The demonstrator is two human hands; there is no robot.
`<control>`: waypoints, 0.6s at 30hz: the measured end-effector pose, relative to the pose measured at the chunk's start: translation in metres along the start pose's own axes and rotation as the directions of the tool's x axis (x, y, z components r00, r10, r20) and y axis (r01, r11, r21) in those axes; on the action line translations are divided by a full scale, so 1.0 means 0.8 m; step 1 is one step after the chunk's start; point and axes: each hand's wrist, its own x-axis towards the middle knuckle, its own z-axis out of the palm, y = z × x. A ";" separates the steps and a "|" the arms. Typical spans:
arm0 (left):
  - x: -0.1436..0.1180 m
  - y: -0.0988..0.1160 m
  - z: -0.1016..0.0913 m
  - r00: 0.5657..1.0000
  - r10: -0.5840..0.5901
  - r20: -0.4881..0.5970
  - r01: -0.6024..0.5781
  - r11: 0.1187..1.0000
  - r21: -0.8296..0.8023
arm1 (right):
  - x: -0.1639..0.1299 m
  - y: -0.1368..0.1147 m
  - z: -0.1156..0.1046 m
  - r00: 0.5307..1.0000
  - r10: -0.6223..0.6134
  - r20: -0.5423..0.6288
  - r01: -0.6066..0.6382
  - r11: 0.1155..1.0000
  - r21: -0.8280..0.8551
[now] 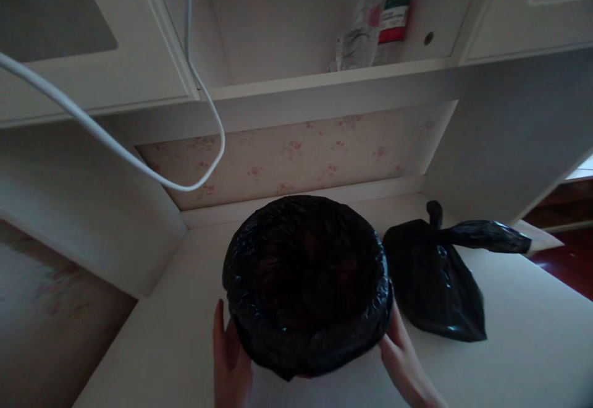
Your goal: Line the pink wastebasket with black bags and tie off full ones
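Left hand (229, 358) and right hand (402, 353) press flat on opposite sides of the lined bin (306, 284); we hold it between our open palms, near the desk's (532, 346) front edge. A tied black bag (435, 278) lies just beside it, toward the right edge. A white cable (139, 161) loops above the back-left corner.

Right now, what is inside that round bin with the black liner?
Only the black liner shows, folded over the bin's rim; the inside is too dark to tell any contents. Left hand and right hand hold its sides.
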 end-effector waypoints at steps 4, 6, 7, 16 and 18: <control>-0.005 0.018 -0.001 0.998 0.050 0.040 -0.051 0.998 0.038 | 0.010 -0.045 -0.002 0.982 -0.187 -0.019 0.187 0.981 0.057; -0.005 0.017 -0.007 0.995 0.075 0.064 -0.075 0.997 0.010 | 0.018 -0.073 -0.004 0.956 -0.295 0.012 0.293 0.953 0.080; -0.004 0.015 -0.011 0.994 0.081 0.068 -0.081 0.997 0.000 | 0.022 -0.088 -0.005 0.936 -0.350 0.034 0.347 0.935 0.072; 0.034 0.044 -0.025 0.796 0.501 0.340 -0.556 0.827 0.084 | 0.076 -0.178 -0.015 0.839 -0.513 0.179 0.544 0.798 -0.259; 0.036 0.056 -0.021 0.711 0.581 0.396 -0.677 0.718 0.163 | 0.090 -0.194 -0.010 0.886 -0.444 0.132 0.463 0.840 -0.283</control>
